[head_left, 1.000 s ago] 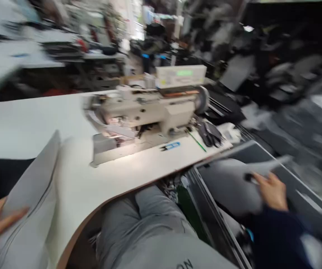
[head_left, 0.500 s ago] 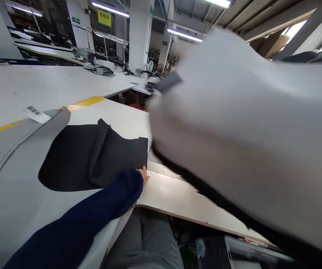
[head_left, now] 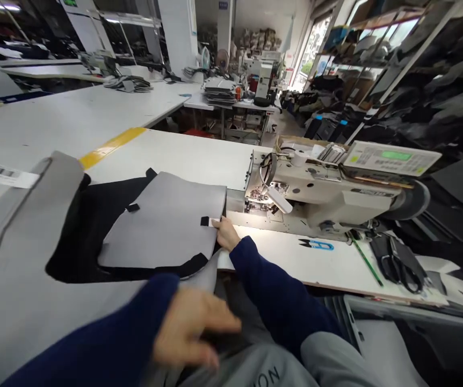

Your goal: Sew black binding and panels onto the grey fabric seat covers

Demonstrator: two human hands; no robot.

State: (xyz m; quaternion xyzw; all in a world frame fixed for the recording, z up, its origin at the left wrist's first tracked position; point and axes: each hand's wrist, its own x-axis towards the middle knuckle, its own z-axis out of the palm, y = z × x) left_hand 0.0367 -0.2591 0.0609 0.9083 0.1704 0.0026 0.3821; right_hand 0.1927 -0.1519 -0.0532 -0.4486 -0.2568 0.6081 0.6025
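Note:
A light grey fabric panel (head_left: pixel 167 220) with small black tabs lies flat over a larger black fabric piece (head_left: pixel 78 242) on the table. The thumb and fingers of my right hand (head_left: pixel 227 234) pinch the right edge of the grey panel, beside one black tab (head_left: pixel 204 221). My left hand (head_left: pixel 195 330) is in the air over my lap, blurred, its fingers apart and nothing in them. Just right of the panel stands a sewing machine (head_left: pixel 324 188), its lamp lit by the needle area.
Blue thread snips (head_left: pixel 316 244), a green pencil-like stick (head_left: pixel 366 260) and black-handled scissors (head_left: pixel 400 269) lie right of my arm. A bulky grey piece with a barcode label (head_left: pixel 6 173) covers the table at left. A grey bin (head_left: pixel 352 317) stands below the table edge.
The grey panel, formerly raised and filling the right side, now lies on the black piece. My left hand has left the black piece's edge and moved back toward my lap. The sewing machine is now visible.

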